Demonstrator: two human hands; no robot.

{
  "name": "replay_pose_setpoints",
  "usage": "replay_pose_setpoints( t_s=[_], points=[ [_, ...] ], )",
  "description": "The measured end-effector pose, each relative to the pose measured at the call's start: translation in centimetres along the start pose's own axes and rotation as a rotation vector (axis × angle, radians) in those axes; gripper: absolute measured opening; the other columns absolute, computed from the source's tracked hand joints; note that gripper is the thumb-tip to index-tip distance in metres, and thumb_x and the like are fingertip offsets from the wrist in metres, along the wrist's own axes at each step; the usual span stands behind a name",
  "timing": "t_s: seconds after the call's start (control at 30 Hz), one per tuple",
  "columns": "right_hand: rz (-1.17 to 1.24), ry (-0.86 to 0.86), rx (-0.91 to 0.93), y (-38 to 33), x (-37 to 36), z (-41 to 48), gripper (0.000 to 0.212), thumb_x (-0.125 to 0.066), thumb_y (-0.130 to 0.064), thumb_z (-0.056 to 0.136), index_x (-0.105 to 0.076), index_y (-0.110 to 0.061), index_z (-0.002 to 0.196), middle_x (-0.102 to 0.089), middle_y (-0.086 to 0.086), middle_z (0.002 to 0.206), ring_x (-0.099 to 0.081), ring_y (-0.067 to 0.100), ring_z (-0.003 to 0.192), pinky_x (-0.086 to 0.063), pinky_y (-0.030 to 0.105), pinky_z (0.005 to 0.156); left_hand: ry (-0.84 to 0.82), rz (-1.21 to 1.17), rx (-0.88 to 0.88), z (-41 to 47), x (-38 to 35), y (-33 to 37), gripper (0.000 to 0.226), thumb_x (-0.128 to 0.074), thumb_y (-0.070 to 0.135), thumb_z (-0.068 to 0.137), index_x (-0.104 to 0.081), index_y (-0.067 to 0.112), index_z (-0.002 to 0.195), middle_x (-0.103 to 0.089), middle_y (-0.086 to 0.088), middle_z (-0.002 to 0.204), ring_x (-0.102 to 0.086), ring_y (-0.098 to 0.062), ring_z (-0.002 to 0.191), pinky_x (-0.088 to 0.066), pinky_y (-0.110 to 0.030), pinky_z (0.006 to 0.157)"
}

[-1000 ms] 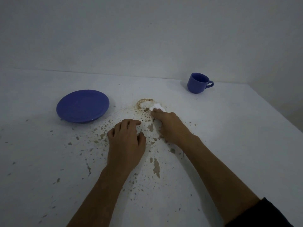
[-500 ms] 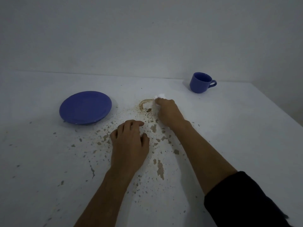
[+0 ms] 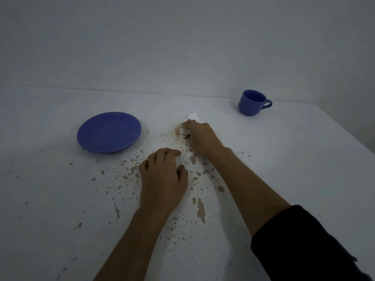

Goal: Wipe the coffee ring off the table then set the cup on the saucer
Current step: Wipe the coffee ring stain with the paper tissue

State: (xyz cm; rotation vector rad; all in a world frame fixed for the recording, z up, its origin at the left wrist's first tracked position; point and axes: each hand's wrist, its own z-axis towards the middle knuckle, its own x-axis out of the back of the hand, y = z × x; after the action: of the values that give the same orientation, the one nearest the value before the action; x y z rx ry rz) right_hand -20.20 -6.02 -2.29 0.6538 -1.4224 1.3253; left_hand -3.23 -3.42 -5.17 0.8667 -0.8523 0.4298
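Note:
A brown coffee ring (image 3: 178, 129) marks the white table (image 3: 284, 169) near its middle; only its left arc shows. My right hand (image 3: 203, 138) presses a white tissue (image 3: 193, 118) down on the ring and covers most of it. My left hand (image 3: 163, 179) rests palm down on the table nearer to me, fingers slightly curled, holding nothing. A blue saucer (image 3: 109, 132) lies to the left of the ring. A blue cup (image 3: 252, 102) stands upright at the back right, its handle pointing right.
Brown chips and specks (image 3: 199, 209) are scattered over the tabletop around and in front of my hands. A plain white wall (image 3: 182, 47) rises behind the table. The table's right edge runs diagonally at the far right.
My right hand has slid the tissue away from me and slightly left, over the ring, so less of the ring shows. My left hand has stayed in place.

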Motion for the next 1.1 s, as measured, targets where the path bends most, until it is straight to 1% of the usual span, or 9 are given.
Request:
replay_pose_setpoints(
  t_s=[0.17,0.4,0.47,0.57,0.63,0.73,0.8,0.97,1.1],
  points=[
    [0.024,-0.041,-0.040,1.4,1.4,0.3,0.043,-0.047,0.003,0.088,-0.054,-0.007,0.130,-0.058,0.021,0.129,-0.052,0.037,0.118,-0.042,0.038,0.101,0.004,0.000,-0.011,-0.2,0.0,0.0,0.029,-0.052,0.028,0.087,-0.057,0.023,0.116,-0.057,0.002,0.117,-0.050,-0.019,0.110,-0.031,-0.039,0.095],
    [0.039,-0.058,-0.004,0.2,1.4,-0.5,0.040,-0.043,0.003,0.089,-0.059,-0.006,0.125,-0.063,0.018,0.122,-0.059,0.035,0.107,-0.043,0.028,0.082,0.004,0.000,-0.014,-0.1,0.0,0.0,0.029,-0.052,0.028,0.087,-0.058,0.023,0.115,-0.057,0.001,0.116,-0.051,-0.021,0.109,-0.031,-0.041,0.094],
    [0.130,-0.088,0.018,0.4,2.6,-1.1,0.038,-0.044,0.003,0.090,-0.060,-0.004,0.123,-0.061,0.016,0.128,-0.056,0.030,0.117,-0.042,0.027,0.093,0.004,0.001,-0.015,-0.1,0.0,0.0,0.029,-0.053,0.028,0.087,-0.058,0.022,0.114,-0.058,0.001,0.116,-0.052,-0.022,0.109,-0.032,-0.041,0.093],
    [0.513,-0.012,-0.128,0.3,4.4,-1.7,0.039,-0.041,0.005,0.091,-0.062,-0.007,0.121,-0.059,0.009,0.132,-0.054,0.014,0.117,-0.040,0.019,0.100,-0.005,0.002,-0.008,-0.1,0.1,0.0,0.028,-0.053,0.028,0.088,-0.058,0.022,0.115,-0.057,0.000,0.117,-0.052,-0.022,0.110,-0.031,-0.041,0.094],
    [0.906,0.138,-0.307,0.3,5.1,-1.7,0.038,-0.042,0.008,0.089,-0.064,-0.006,0.117,-0.062,0.010,0.126,-0.061,0.008,0.100,-0.049,0.010,0.084,-0.003,0.003,-0.010,-0.1,0.1,0.0,0.028,-0.054,0.027,0.088,-0.058,0.022,0.115,-0.058,0.000,0.117,-0.052,-0.022,0.110,-0.031,-0.041,0.094],
    [1.442,0.219,-0.511,1.0,5.8,-1.1,0.040,-0.045,0.013,0.086,-0.062,-0.005,0.118,-0.067,0.014,0.118,-0.068,0.023,0.100,-0.055,0.030,0.090,0.009,-0.005,-0.012,-0.1,0.1,0.1,0.026,-0.055,0.026,0.087,-0.060,0.021,0.113,-0.059,-0.001,0.115,-0.053,-0.022,0.108,-0.032,-0.041,0.093],
    [1.568,0.198,-0.578,1.5,5.8,-0.9,0.048,-0.037,0.016,0.086,-0.059,-0.009,0.121,-0.066,0.014,0.120,-0.065,0.028,0.107,-0.050,0.040,0.099,0.011,-0.005,-0.010,-0.1,0.0,0.1,0.026,-0.055,0.026,0.087,-0.060,0.021,0.112,-0.059,-0.001,0.114,-0.053,-0.022,0.107,-0.033,-0.041,0.093],
    [1.631,0.163,-0.643,2.1,5.0,-1.3,0.054,-0.030,0.016,0.079,-0.061,-0.004,0.119,-0.065,0.015,0.118,-0.062,0.030,0.107,-0.049,0.039,0.098,0.001,-0.022,-0.004,-0.1,0.2,0.1,0.026,-0.054,0.026,0.087,-0.059,0.022,0.113,-0.058,0.001,0.114,-0.052,-0.020,0.108,-0.033,-0.042,0.095],
    [1.331,0.189,-0.624,1.6,4.3,-1.5,0.030,-0.049,0.008,0.087,-0.064,-0.007,0.108,-0.066,0.011,0.104,-0.062,0.023,0.085,-0.054,0.029,0.069,-0.015,-0.027,-0.001,-0.1,0.3,0.1,0.028,-0.051,0.028,0.088,-0.057,0.024,0.115,-0.055,0.004,0.116,-0.049,-0.017,0.110,-0.030,-0.041,0.098]
  ],
)
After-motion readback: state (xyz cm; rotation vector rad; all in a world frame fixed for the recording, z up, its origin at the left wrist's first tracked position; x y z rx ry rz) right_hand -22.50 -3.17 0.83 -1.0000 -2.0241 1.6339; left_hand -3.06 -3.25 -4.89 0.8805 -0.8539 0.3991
